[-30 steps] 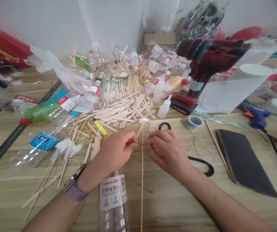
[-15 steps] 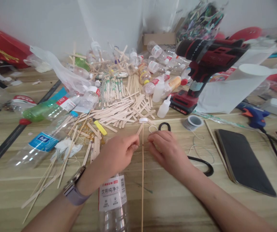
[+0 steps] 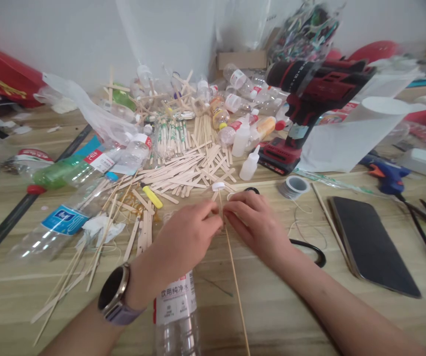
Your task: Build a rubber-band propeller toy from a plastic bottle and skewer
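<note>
A thin bamboo skewer [image 3: 237, 282] runs from the table's front edge up between my hands, tilted, with a white bottle cap [image 3: 218, 186] at its far end. My left hand [image 3: 194, 230] is closed, its fingertips pinched together against the skewer's left side. Opposite it, the fingers of my right hand [image 3: 255, 222] are also pinched at the skewer. Whatever lies between the fingertips is too small or hidden to make out. Under my left wrist lies a clear water bottle [image 3: 177, 311] with a white label.
Loose craft sticks [image 3: 183, 170] spread beyond my hands, with a yellow marker [image 3: 151, 196] to the left. A cordless drill [image 3: 302, 109] stands at the right behind glue bottles [image 3: 250, 164]. Further right are a thread spool [image 3: 294, 187], a phone [image 3: 372, 244] and a glue gun [image 3: 389, 175].
My hands have come closer together at the skewer. The skewer's near end has swung right, so it now slants. The left wrist has turned, showing the watch face more.
</note>
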{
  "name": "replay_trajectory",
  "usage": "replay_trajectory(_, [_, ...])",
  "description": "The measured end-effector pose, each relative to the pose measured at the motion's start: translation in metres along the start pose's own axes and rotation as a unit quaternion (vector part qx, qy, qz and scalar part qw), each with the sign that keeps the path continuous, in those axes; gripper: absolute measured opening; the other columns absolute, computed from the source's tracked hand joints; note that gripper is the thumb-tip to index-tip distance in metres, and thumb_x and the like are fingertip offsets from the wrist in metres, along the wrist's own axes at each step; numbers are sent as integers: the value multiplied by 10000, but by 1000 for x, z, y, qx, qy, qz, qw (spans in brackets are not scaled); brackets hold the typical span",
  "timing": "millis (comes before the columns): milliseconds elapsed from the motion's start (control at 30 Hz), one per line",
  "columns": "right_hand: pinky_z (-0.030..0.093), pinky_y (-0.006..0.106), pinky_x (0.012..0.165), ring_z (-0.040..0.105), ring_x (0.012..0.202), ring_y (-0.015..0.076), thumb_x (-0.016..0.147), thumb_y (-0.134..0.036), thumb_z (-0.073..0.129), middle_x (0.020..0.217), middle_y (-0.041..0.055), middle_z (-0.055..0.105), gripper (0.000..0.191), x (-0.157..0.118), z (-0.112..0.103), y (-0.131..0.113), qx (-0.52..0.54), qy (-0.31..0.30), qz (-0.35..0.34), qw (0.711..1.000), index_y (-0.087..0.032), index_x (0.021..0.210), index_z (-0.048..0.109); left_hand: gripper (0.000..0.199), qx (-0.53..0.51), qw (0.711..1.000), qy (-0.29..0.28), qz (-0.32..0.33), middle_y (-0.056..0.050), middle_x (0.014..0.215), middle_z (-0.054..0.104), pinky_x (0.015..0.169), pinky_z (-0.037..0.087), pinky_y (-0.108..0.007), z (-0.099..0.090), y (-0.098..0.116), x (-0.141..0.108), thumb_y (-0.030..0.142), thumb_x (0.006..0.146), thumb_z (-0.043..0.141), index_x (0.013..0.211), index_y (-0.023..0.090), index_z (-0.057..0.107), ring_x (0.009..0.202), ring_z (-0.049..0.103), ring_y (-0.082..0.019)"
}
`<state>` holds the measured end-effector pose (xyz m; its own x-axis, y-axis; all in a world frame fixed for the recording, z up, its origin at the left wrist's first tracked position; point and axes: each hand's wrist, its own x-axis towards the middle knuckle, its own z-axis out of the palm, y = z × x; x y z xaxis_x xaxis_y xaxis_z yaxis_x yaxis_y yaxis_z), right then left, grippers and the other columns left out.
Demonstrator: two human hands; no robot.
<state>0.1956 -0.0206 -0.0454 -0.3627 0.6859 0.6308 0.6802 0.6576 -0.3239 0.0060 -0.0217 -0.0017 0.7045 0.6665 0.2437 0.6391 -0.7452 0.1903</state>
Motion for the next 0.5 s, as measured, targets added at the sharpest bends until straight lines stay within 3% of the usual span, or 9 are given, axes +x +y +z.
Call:
replay_trajectory(200, [520, 377, 723, 596, 880, 219, 942, -142, 490, 962, 93, 586, 160, 0, 1, 2, 48, 1, 18, 999, -215, 948, 633, 204, 66, 988, 55, 125, -70, 1095, 698, 810, 560, -329, 8, -6, -3, 89, 945, 453, 906, 125, 651, 879, 653, -191])
replay_trajectory(500, [531, 415, 751, 598, 906, 225, 936, -136, 486, 1074, 129, 536, 167, -3, 2, 3, 60, -18, 20, 998, -189, 905, 641, 234, 16, 989, 10, 147, -65, 985, 700, 778, 547, -291, 0, -8, -4, 93, 952, 425, 869, 143, 638, 837, 646, -168])
